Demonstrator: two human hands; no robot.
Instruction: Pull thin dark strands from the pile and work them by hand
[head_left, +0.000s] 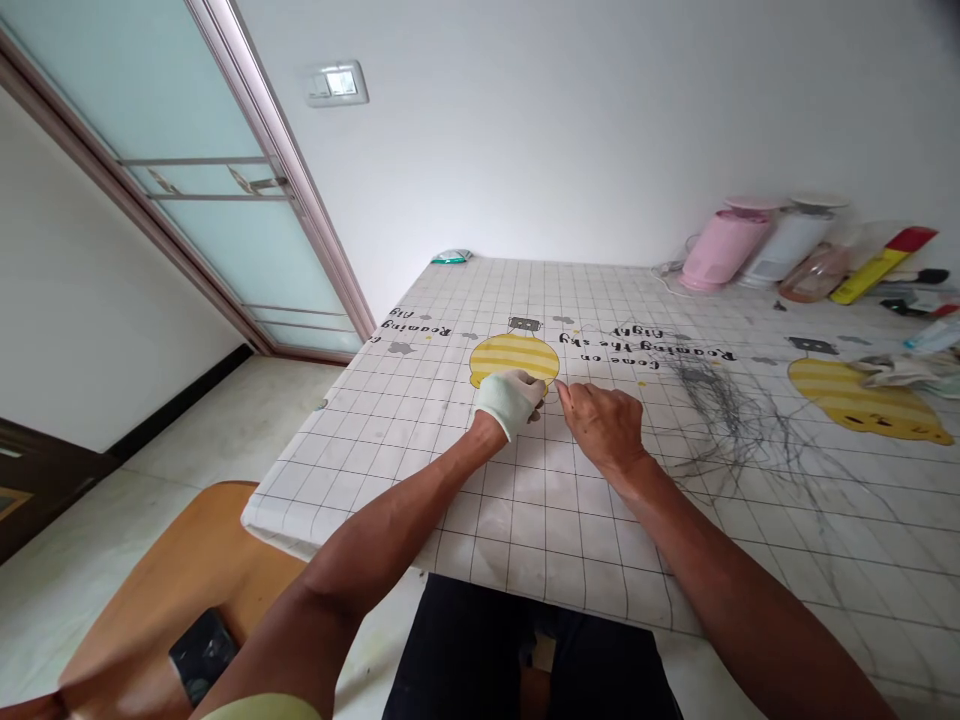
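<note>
My left hand [510,398], in a pale glove, is over the yellow striped print on the tablecloth [405,430]. Its fingers are closed, and whatever they hold is too small or hidden to make out. Just to its right, my bare right hand [604,420] has its fingers curled in with the thumb pointing at the glove. A small gap separates the two hands, and I cannot make out what the right one pinches. Beyond my right hand lies a loose tangle of thin dark strands [724,410] on the cloth.
Along the wall stand a pink cylindrical device [721,248], a white one [787,245], a bottle [814,272] and a yellow-and-red tube [877,268]. A crumpled glove [907,372] lies at right, a small packet [451,257] at the far corner. A phone [202,655] rests on a wooden chair [161,560].
</note>
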